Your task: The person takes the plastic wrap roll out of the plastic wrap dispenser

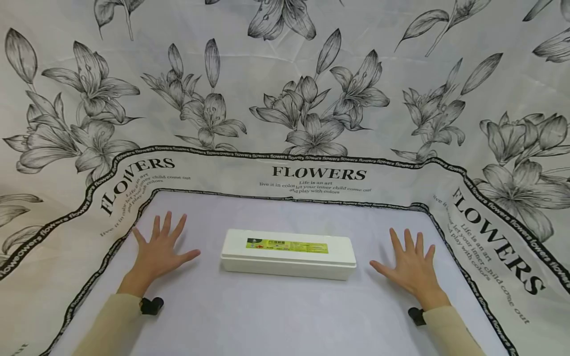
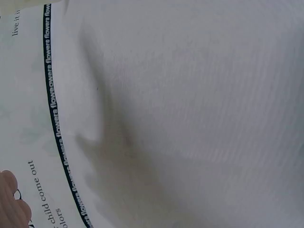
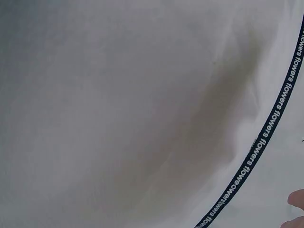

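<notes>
A long white lidded box with a yellow-green label lies on the white tabletop, its lid on. To its left, my left hand is spread with fingers straight and holds nothing. On the box's other side my right hand is spread the same way, also with nothing in it. Both hands are apart from the box. The left wrist view catches a bit of the left hand at its lower left corner. In the right wrist view only fingertips show at the lower right.
White cloth covers the table, framed by a black border band printed with "flowers". Beyond it, flower-patterned fabric rises at the back and sides. Each wrist carries a small black device, one on the left and one on the right.
</notes>
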Available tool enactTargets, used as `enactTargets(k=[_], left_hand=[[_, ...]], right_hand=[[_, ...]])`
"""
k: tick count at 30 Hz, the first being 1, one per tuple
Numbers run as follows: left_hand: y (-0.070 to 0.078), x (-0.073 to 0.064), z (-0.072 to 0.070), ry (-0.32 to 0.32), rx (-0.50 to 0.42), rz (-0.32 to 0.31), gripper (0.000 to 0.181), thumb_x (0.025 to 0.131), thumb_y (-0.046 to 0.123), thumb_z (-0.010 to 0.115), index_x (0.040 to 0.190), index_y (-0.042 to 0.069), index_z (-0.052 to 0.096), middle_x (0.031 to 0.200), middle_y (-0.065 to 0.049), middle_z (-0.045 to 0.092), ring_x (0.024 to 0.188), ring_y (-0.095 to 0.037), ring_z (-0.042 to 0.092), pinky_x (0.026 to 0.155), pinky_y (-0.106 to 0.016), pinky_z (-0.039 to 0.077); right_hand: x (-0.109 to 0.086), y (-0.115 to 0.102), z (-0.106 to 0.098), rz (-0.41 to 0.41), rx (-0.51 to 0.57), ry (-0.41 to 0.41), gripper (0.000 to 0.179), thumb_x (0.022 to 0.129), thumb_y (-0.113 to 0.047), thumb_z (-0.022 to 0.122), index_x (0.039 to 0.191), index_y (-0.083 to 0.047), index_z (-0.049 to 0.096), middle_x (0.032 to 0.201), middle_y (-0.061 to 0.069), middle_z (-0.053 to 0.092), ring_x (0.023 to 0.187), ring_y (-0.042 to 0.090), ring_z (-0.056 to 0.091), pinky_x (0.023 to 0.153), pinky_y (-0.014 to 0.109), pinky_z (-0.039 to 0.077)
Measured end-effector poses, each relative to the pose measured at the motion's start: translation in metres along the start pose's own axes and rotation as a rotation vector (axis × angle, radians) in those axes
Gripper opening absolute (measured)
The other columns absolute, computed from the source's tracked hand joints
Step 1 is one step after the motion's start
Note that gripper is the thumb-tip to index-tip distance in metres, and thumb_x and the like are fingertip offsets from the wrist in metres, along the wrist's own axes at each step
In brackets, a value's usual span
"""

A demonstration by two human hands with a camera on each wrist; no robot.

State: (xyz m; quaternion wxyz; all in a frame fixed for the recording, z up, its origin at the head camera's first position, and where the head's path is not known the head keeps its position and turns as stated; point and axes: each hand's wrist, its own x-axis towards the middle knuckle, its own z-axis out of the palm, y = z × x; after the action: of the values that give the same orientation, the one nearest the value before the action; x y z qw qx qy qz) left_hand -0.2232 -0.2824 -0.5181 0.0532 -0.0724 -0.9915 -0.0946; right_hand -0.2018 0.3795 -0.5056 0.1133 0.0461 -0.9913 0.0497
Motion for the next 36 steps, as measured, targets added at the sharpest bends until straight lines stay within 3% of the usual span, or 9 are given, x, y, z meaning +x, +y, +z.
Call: enactTargets(k=[5, 10, 18, 24, 32, 36], left_hand=[[0.009, -0.004, 0.008, 0.005, -0.037, 0.017, 0.117, 0.081, 0.086, 0.056, 0.167, 0.03, 0.001, 0.172, -0.023, 0.008, 0.156, -0.053, 0.01, 0.106, -0.088, -0.017], [0.014, -0.007, 0.011, 0.01, -0.081, 0.012, 0.12, 0.079, 0.084, 0.061, 0.167, 0.029, 0.0, 0.171, -0.025, 0.011, 0.155, -0.052, 0.014, 0.108, -0.088, -0.012], [0.031, 0.0, 0.021, -0.017, -0.344, 0.082, 0.127, 0.074, 0.069, 0.081, 0.168, 0.026, 0.006, 0.171, -0.022, 0.013, 0.157, -0.047, 0.016, 0.121, -0.077, 0.001], [0.052, 0.006, 0.031, -0.053, -0.555, 0.074, 0.128, 0.068, 0.066, 0.088, 0.167, 0.033, 0.012, 0.17, -0.015, 0.024, 0.153, -0.048, 0.028, 0.121, -0.071, 0.025], [0.074, 0.011, 0.045, -0.02, -0.638, 0.081, 0.128, 0.066, 0.06, 0.091, 0.167, 0.026, 0.019, 0.165, -0.016, 0.037, 0.151, -0.045, 0.035, 0.12, -0.067, 0.032], [0.078, 0.013, 0.049, -0.016, -0.675, 0.101, 0.131, 0.066, 0.057, 0.093, 0.166, 0.021, 0.019, 0.161, -0.018, 0.043, 0.142, -0.045, 0.047, 0.115, -0.061, 0.043]], right_hand=[[-0.001, -0.009, 0.002, 0.051, 0.077, -0.033, 0.115, 0.084, -0.079, 0.061, 0.165, -0.01, 0.018, 0.161, 0.042, 0.018, 0.147, 0.069, 0.005, 0.107, 0.091, 0.004], [-0.003, -0.018, 0.006, 0.098, 0.147, -0.073, 0.114, 0.086, -0.078, 0.059, 0.166, -0.01, 0.013, 0.162, 0.041, 0.015, 0.147, 0.069, 0.004, 0.108, 0.09, 0.004], [-0.002, -0.028, 0.008, 0.08, 0.231, -0.078, 0.106, 0.091, -0.069, 0.059, 0.165, -0.007, 0.015, 0.162, 0.041, 0.016, 0.147, 0.069, 0.007, 0.107, 0.091, 0.009], [-0.001, -0.041, 0.013, 0.093, 0.316, -0.085, 0.103, 0.094, -0.063, 0.059, 0.165, -0.005, 0.012, 0.164, 0.039, 0.014, 0.148, 0.068, 0.007, 0.108, 0.09, 0.011], [0.004, -0.055, 0.02, 0.081, 0.454, -0.032, 0.092, 0.099, -0.05, 0.058, 0.165, -0.007, 0.011, 0.166, 0.036, 0.013, 0.149, 0.066, 0.006, 0.112, 0.087, 0.009], [0.008, -0.061, 0.018, 0.081, 0.531, -0.033, 0.088, 0.102, -0.048, 0.054, 0.166, -0.009, 0.008, 0.167, 0.034, 0.01, 0.15, 0.064, 0.004, 0.116, 0.083, 0.008]])
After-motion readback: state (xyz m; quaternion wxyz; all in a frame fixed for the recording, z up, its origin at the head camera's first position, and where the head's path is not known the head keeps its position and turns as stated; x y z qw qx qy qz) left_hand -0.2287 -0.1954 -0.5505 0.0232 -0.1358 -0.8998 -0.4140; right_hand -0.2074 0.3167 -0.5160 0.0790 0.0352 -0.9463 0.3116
